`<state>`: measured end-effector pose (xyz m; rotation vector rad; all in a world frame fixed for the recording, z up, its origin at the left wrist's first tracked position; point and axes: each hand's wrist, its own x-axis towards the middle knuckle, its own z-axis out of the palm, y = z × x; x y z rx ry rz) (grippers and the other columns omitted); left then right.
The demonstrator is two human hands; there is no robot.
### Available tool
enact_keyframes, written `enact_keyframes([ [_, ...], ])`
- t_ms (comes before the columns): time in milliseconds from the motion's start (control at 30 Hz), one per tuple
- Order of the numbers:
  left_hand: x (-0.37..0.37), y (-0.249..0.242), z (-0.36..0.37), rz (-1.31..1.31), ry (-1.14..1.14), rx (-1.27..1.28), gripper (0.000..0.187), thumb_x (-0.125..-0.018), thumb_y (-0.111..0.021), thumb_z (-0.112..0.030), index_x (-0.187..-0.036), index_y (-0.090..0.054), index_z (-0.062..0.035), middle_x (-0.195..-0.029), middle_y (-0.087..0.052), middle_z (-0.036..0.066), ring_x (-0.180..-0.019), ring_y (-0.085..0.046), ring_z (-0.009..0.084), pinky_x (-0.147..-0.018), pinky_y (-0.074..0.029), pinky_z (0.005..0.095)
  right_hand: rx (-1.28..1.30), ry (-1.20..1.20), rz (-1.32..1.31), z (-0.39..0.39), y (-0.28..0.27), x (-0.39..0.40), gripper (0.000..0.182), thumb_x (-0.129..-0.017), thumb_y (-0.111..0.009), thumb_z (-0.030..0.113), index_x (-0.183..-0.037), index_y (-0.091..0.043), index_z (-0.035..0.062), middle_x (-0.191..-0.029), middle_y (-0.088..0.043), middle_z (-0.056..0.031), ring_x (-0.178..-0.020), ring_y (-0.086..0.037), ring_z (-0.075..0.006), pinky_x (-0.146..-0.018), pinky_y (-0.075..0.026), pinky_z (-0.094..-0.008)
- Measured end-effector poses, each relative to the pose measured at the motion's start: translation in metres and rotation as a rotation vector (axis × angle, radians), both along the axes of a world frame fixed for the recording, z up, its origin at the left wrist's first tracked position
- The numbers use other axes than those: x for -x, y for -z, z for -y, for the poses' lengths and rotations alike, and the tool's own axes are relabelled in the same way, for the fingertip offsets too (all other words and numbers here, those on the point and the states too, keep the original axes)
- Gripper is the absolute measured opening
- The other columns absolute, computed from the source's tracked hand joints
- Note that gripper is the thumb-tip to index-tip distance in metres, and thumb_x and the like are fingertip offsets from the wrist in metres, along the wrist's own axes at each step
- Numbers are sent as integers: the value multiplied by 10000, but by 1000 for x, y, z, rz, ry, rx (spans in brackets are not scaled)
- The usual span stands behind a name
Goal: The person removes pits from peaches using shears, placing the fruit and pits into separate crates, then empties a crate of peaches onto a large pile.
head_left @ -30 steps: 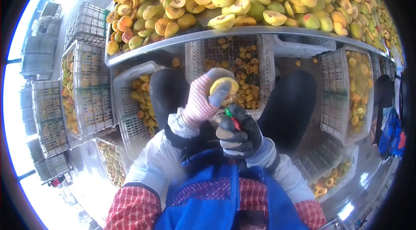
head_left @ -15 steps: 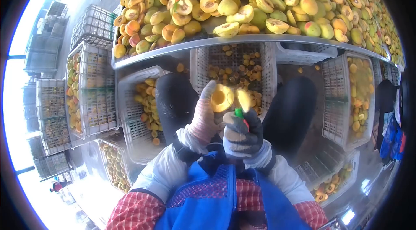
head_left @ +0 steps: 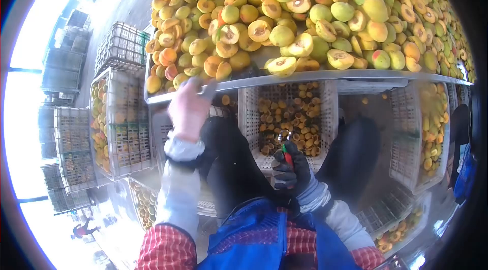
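Note:
My left hand [head_left: 190, 107], in a pale glove and blurred, is at the left part of the metal table edge [head_left: 229, 85], just below the piled fruit [head_left: 300, 21]. Its thumb and fingers look apart, with nothing visible between them. Low in the middle, my right hand [head_left: 292, 168], in a grey glove, is closed around a red and green handled tool [head_left: 287, 156] with a metal loop at its tip. Beyond the tool, a white crate [head_left: 247, 122] under the table edge holds many fruit halves [head_left: 300, 112]. Some fruit on the pile is cut open.
Stacked crates of fruit [head_left: 124, 127] stand on the left, and another fruit crate [head_left: 406, 138] is at the right. My knees flank the middle crate. A person [head_left: 85, 228] is in the far lower left. Dark and blue items [head_left: 463, 178] are at the right edge.
My left hand has moved up and left to the table edge, and the halved yellow fruit is gone from between my hands. The view has shifted, and the tool's metal loop now shows.

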<state>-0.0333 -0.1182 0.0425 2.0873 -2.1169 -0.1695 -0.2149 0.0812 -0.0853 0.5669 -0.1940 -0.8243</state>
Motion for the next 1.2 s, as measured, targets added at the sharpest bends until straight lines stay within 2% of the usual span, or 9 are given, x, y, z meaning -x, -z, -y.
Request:
enact_keyframes([
  [233, 45, 33, 85, 440, 237, -269, 525, -817, -595, -539, -969, -626, -38, -885, -667, 165, -877, -644, 334, -736, -509, 427, -149, 6, -340, 6, 12, 17, 459, -932, -478, 536, -874, -595, 96, -605, -440, 14, -378, -281, -66, -340, -248, -222],
  [433, 53, 4, -3, -169, 602, 244, 427, -666, -767, -134, -1067, -626, -98, -1040, -615, 116, -881, -631, 307, -741, -529, 389, -152, 65, -649, 22, -32, 25, 336, -926, -541, 460, -999, -557, 132, -614, -458, 16, -411, -351, -72, -364, -295, -215],
  [567, 68, 17, -71, -293, 878, 122, 489, -582, -746, -47, -1057, -645, -100, -1062, -582, 110, -934, -612, 293, -771, -529, 368, -53, 173, -953, 39, -74, 27, 263, -914, -610, 333, -1048, -515, 129, -613, -468, 10, -427, -407, -83, -391, -348, -224],
  [633, 72, 20, -86, -426, 879, 67, 574, -582, -756, -30, -1134, -609, -71, -1109, -536, 115, -923, -584, 247, -750, -512, 333, -46, 239, -997, 35, -60, 27, 219, -901, -636, 273, -1008, -517, 124, -622, -480, 11, -445, -433, -84, -396, -352, -230],
  [733, 65, 29, -103, -1144, 463, -246, 713, -774, -684, -140, -1386, -342, -6, -1213, -459, 119, -857, -533, 158, -749, -489, 318, -89, 325, -973, 31, -58, 27, 205, -904, -634, 268, -1009, -536, 122, -632, -500, 20, -445, -453, -78, -391, -349, -229],
  [833, 82, 40, -129, -1393, 253, -381, 598, -896, -590, -186, -1402, -322, -13, -1214, -502, 119, -1005, -527, 171, -891, -445, 312, -65, 210, -1129, 25, -79, 17, 211, -907, -632, 256, -1032, -541, 113, -666, -519, 19, -454, -436, -67, -398, -338, -214],
  [967, 77, 40, -129, -1620, -6, -361, 485, -958, -517, -388, -1253, -477, -5, -1098, -581, 99, -979, -562, 163, -886, -448, 287, 193, 319, -990, 17, -55, 4, 229, -929, -595, 205, -1105, -526, 76, -707, -528, 24, -505, -444, -37, -440, -375, -189],
  [1100, 63, 27, -119, -1321, 115, -430, 384, -979, -474, -348, -1147, -561, -13, -1002, -613, 69, -925, -574, 129, -845, -453, 257, 470, 208, -1524, -3, -65, 11, 317, -931, -548, 171, -1187, -483, -4, -819, -596, -59, -647, -564, -106, -566, -453, -230],
  [1200, 65, 29, -130, -1430, 66, -442, 364, -983, -459, -327, -1135, -574, -17, -974, -615, 63, -892, -573, 120, -828, -452, 252, 698, 271, -1825, -11, -57, 6, 420, -939, -537, 193, -1277, -412, -23, -923, -604, -110, -714, -594, -165, -638, -492, -274],
])
